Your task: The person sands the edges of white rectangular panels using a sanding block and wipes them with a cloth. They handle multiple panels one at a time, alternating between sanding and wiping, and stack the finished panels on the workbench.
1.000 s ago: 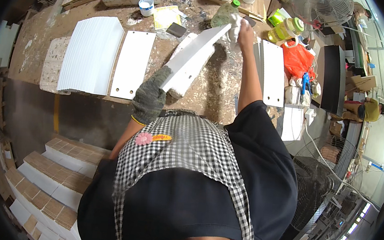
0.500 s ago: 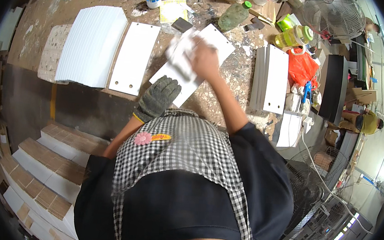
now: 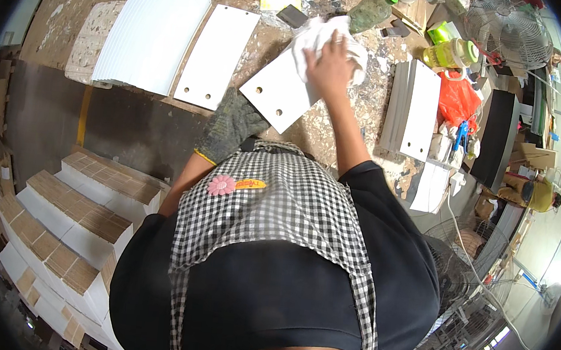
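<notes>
A white panel (image 3: 277, 88) with two dark holes near its front end lies slanted on the worktable. My bare right hand (image 3: 331, 70) presses a bunched white cloth (image 3: 356, 55) onto the panel's far part, its fingers spread over the fabric. The cloth covers that end of the panel. At the near left corner rests my left hand (image 3: 231, 128) in a dark grey knit glove, its visible fingers stretched along the panel's edge; some of the fingers are hard to make out there.
Left of the panel lie another holed white panel (image 3: 216, 54) and a white stack (image 3: 152, 34). To the right stand a panel stack (image 3: 412, 110), a red plastic bag (image 3: 458, 101) and a yellow-green bottle (image 3: 451, 54). A green-capped bottle (image 3: 370, 13) lies beyond the cloth.
My right hand has slid the cloth away toward the panel's far right end, uncovering the nearer part and its holes. My left hand has moved off the panel's surface to its left edge.
</notes>
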`<act>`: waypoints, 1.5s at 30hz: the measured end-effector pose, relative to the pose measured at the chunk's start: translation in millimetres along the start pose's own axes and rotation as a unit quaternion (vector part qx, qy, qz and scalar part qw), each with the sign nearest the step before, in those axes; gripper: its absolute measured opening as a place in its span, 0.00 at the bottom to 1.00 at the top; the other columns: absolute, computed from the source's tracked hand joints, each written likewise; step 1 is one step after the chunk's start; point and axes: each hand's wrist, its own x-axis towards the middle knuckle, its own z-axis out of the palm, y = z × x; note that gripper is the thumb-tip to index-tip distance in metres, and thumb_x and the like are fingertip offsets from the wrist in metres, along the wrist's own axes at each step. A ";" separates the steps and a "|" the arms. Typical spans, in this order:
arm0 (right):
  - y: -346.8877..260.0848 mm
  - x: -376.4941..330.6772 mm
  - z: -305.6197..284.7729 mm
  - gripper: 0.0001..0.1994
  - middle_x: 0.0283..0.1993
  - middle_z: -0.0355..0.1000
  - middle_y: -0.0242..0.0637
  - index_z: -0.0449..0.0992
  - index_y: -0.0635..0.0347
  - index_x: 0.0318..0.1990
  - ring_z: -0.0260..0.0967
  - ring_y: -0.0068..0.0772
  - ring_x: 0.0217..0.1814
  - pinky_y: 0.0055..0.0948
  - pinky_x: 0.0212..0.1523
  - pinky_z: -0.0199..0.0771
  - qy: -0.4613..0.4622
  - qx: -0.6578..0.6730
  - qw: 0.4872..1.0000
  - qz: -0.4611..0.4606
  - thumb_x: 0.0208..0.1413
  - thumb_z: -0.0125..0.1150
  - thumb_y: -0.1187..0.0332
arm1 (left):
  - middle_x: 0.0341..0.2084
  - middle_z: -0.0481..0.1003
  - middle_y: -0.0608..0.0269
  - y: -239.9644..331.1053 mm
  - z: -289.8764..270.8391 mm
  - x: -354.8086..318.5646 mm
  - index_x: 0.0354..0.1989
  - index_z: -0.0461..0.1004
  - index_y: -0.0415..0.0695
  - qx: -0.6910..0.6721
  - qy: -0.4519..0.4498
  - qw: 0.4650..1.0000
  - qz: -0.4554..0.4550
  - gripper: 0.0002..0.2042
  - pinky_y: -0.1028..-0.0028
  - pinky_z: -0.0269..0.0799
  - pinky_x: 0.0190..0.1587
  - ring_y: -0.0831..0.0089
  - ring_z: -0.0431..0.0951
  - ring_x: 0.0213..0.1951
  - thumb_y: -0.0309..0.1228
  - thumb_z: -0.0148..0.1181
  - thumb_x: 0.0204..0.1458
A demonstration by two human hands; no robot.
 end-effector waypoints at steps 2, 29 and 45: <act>-33.7 -35.3 17.4 0.39 0.80 0.46 0.44 0.66 0.65 0.67 0.42 0.49 0.82 0.62 0.69 0.62 0.037 -0.036 0.992 -0.116 0.69 0.33 0.37 | 0.58 0.70 0.47 -1.5 7.5 6.3 0.68 0.61 0.37 -0.015 0.027 0.999 0.027 0.30 0.58 0.74 0.60 0.55 0.73 0.58 0.51 0.45 0.69; 140.2 -39.5 8.2 0.13 0.41 0.80 0.41 0.77 0.67 0.48 0.77 0.32 0.42 0.34 0.42 0.76 0.268 0.483 0.797 0.244 0.65 0.59 0.64 | 0.46 0.80 0.49 29.6 22.1 1.0 0.54 0.76 0.33 0.560 0.042 0.766 0.315 0.16 0.66 0.73 0.55 0.62 0.79 0.48 0.24 0.59 0.58; 62.3 74.4 -22.7 0.21 0.57 0.73 0.56 0.80 0.62 0.49 0.67 0.56 0.65 0.50 0.67 0.60 0.376 0.391 0.833 -0.104 0.61 0.59 0.53 | 0.41 0.82 0.42 8.0 82.6 -22.9 0.56 0.77 0.39 0.687 0.081 0.648 0.318 0.19 0.64 0.79 0.42 0.55 0.85 0.41 0.36 0.64 0.61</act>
